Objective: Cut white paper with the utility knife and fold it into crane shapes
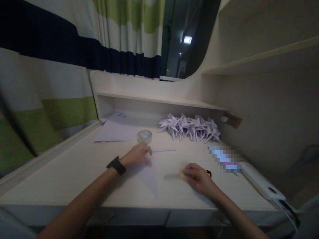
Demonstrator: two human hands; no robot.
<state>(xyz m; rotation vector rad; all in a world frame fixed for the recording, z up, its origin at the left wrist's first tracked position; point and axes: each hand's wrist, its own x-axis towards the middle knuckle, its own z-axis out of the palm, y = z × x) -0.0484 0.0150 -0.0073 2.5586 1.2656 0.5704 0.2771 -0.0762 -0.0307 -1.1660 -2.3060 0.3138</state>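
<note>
On the pale desk (74,172), a heap of folded paper cranes (190,127) lay by the back wall, with loose paper sheets (116,131) to the left and a roll of clear tape (145,136) just beyond the hands. Nearer, the left hand (138,154), a black watch (116,165) on its wrist, pressed flat on a folded triangle of paper (149,176). The right hand (198,177) was closed around a yellow-and-black utility knife (208,173), just right of that triangle.
</note>
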